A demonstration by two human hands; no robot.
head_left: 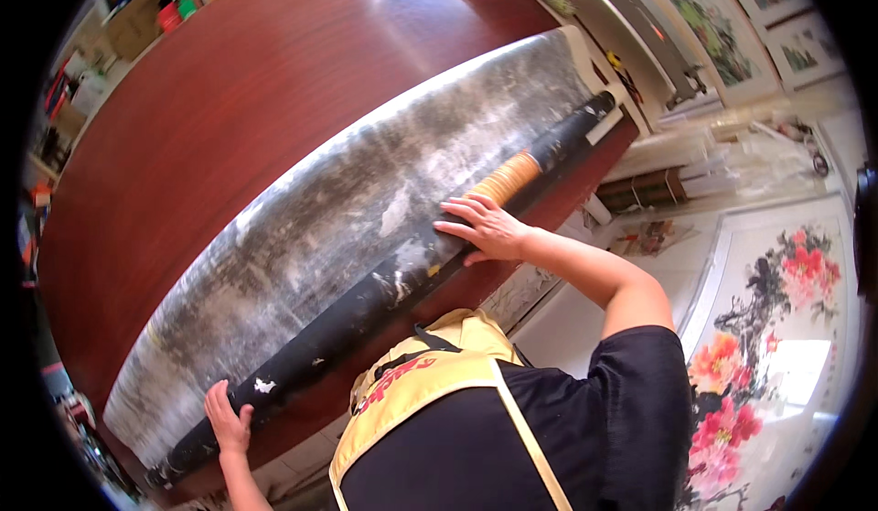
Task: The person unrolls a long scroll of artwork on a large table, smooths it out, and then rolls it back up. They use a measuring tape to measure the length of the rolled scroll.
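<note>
A long grey, mottled sheet (357, 177) lies partly unrolled across the dark red table, its near side running into a long black roll (329, 328) with white worn patches. Toward the right end, a tan band of what looks like wound cord (503, 180) wraps the roll. My left hand (229, 419) rests against the roll near its left end, thumb apart from the fingers. Just left of the tan band, my right hand (489, 230) lies on top of the roll with its fingers spread. Neither hand is closed around anything.
The glossy red table (229, 99) stretches away beyond the sheet. Boxes and bottles (174, 8) crowd its far left side. On the right stand a painting of pink flowers (732, 383), a bundle of rolled items (640, 189) and a long metal rail (640, 21).
</note>
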